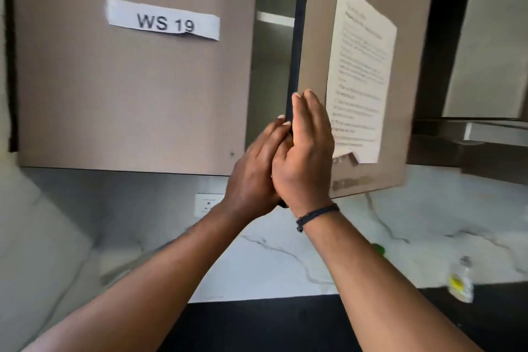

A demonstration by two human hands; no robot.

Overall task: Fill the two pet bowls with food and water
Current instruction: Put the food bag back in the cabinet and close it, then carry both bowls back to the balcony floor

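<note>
Nearest: both forearms reach up from the bottom of frame. Dark counter edge below, white marbled counter [285, 260] beyond it.

On the counter, right side: a small clear bottle [460, 281] with a yellow label, blurred. A green thing [378, 250] sits just behind the right forearm, too blurred to name.

No bowls, food or water source in view, so the task's things are somewhere off frame (or in the cupboard, can't tell).

Hands: left hand [254, 177] and right hand [305, 157] are pressed together at the dark edge of the right cupboard door [317, 37]. Left fingers curl around the edge from the inner side. Right hand lies flat on the outer face, fingers straight and together, nothing else held. Black band [317, 214] on the right wrist.

Door stands partly open. A printed sheet [360, 74] is taped to its face. Left door [128, 80] is shut, labelled "WS 19".

Far: the gap shows a shelf [274, 18], with nothing visible on it from here.

Step, my read: opening the cupboard to fetch supplies, filling not started. Next: swing the door wide, free one hand, look inside.
</note>
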